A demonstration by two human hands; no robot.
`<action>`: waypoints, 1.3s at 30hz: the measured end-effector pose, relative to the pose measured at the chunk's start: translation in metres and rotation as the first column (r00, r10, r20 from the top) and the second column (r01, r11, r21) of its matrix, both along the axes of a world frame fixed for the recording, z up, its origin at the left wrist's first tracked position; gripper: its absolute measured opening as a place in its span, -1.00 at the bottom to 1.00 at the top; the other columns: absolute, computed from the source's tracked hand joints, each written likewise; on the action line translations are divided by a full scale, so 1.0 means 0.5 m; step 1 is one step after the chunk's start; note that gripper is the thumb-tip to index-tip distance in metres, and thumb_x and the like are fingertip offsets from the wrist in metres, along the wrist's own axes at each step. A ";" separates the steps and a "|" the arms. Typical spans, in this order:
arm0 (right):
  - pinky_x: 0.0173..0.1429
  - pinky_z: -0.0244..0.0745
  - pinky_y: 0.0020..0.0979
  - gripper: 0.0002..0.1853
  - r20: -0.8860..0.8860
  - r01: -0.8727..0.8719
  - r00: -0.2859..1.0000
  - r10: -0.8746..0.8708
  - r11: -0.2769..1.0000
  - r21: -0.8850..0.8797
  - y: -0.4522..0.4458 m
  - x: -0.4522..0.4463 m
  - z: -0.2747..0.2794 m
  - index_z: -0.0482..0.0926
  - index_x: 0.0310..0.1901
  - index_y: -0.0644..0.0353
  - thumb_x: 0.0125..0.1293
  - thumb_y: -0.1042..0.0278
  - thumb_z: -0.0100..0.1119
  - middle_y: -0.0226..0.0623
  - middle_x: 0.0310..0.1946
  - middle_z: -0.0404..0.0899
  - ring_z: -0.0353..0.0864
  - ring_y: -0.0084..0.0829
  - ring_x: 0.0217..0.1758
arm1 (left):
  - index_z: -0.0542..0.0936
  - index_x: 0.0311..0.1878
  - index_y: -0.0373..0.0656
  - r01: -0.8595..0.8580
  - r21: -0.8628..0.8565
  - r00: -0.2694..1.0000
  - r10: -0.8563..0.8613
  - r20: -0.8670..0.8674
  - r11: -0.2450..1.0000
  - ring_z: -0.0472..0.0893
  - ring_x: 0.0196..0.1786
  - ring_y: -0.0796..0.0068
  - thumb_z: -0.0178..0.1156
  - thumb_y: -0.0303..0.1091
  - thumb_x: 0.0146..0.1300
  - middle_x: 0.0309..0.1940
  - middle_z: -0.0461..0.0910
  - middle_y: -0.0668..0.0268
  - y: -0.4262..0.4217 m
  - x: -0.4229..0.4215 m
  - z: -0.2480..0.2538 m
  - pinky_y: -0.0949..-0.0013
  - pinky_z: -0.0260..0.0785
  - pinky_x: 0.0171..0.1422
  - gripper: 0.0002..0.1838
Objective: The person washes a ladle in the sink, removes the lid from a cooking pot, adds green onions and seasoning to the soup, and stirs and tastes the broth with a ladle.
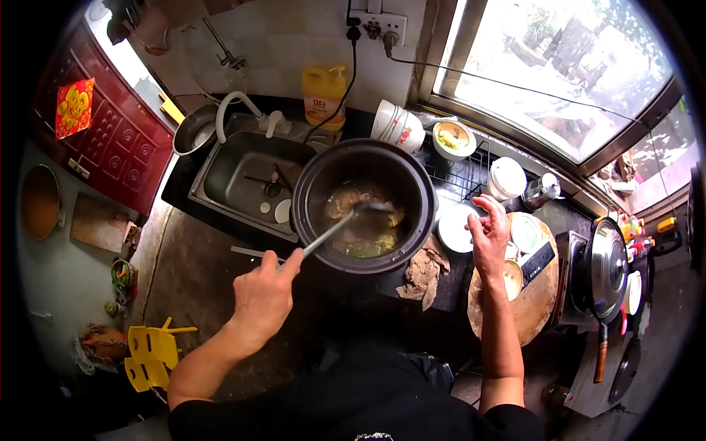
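Observation:
My left hand point(263, 298) is closed round the handle of a long metal ladle point(329, 232). The ladle's head dips into the soup in a large dark pot point(300, 213), which stands on the black counter beside the sink. Pieces of food show in the cloudy liquid. My right hand point(488, 235) is raised at the right of the pot, fingers apart and holding nothing. Near it are a white plate point(454, 229) and a round wooden board point(482, 316) bearing small bowls and a dark phone-like object point(537, 266).
A sink point(243, 169) with a white faucet lies left of the pot. Behind stand a yellow bottle point(323, 95), stacked bowls point(397, 126) and a bowl of food point(454, 140). A brown cloth point(424, 275) lies at the counter edge. A lidded pan point(609, 268) is far right.

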State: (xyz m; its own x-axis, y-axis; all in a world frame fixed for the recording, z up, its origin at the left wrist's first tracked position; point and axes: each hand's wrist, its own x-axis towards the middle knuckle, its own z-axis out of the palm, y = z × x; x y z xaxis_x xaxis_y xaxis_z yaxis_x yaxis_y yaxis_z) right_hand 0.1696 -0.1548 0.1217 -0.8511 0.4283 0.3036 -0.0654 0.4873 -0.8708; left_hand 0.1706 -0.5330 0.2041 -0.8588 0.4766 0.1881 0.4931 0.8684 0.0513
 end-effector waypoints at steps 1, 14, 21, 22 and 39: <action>-0.28 0.48 -0.57 -0.67 -0.007 -0.003 1.000 0.003 1.000 -0.002 -0.002 0.002 -0.002 0.56 0.10 0.19 0.29 0.44 0.22 -0.18 0.21 0.41 0.58 -0.59 -0.32 | 0.59 0.09 0.01 -0.018 0.044 1.000 0.018 -0.004 0.999 0.59 -0.52 0.20 0.22 -0.47 0.21 -0.38 0.44 0.22 -0.004 0.001 0.013 0.20 0.42 -0.51 -0.64; -0.26 0.48 -0.60 -0.67 -0.005 0.000 1.000 -0.001 0.997 -0.072 -0.042 0.035 -0.007 0.56 0.10 0.21 0.28 0.52 0.19 -0.20 0.22 0.41 0.59 -0.62 -0.31 | 0.56 0.01 -0.20 0.075 -0.215 0.991 -0.098 -0.097 0.974 0.66 -0.48 0.20 0.20 -0.55 0.07 -0.37 0.53 0.11 0.028 -0.120 -0.021 0.21 0.52 -0.42 -0.63; -0.26 0.46 -0.63 -0.66 -0.005 -0.078 0.997 0.078 0.989 -0.124 -0.102 0.032 0.022 0.54 0.11 0.22 0.28 0.54 0.19 -0.16 0.21 0.42 0.54 -0.69 -0.34 | 0.57 -0.29 -0.27 0.034 -0.088 0.889 0.010 0.458 0.996 0.60 -0.17 -0.19 0.08 -0.28 0.29 -0.37 0.62 -0.10 0.028 -0.187 0.031 -0.15 0.43 -0.05 -0.78; -0.25 0.46 -0.63 -0.66 -0.005 -0.083 0.997 0.083 0.988 -0.132 -0.114 0.030 0.033 0.54 0.11 0.22 0.28 0.54 0.19 -0.16 0.21 0.41 0.54 -0.69 -0.34 | 0.59 -0.31 -0.29 0.033 -0.056 0.883 -0.002 0.470 0.998 0.61 -0.13 -0.16 0.10 -0.28 0.27 -0.36 0.63 -0.08 0.023 -0.204 0.026 -0.12 0.43 -0.06 -0.76; -0.13 0.53 -0.58 -0.69 -0.064 -0.147 0.989 0.134 0.954 -0.260 -0.156 0.027 0.074 0.54 0.09 0.28 0.31 0.58 0.16 -0.11 0.20 0.41 0.59 -0.63 -0.30 | 0.56 -0.06 -0.23 -0.646 0.131 0.004 -0.168 0.986 0.752 0.19 -0.79 0.79 0.04 -0.34 0.39 -0.64 0.46 0.42 -0.051 -0.250 0.032 0.62 -0.07 -0.72 -0.79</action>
State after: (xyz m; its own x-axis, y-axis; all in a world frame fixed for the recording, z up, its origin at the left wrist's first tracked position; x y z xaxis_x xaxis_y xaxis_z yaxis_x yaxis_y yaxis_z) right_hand 0.1829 -0.2327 0.1588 -0.8965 0.3754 0.2354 -0.1589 0.2237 -0.9616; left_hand 0.0454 -0.5586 0.2200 -0.4548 0.3827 -0.8042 -0.5984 0.5374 0.5942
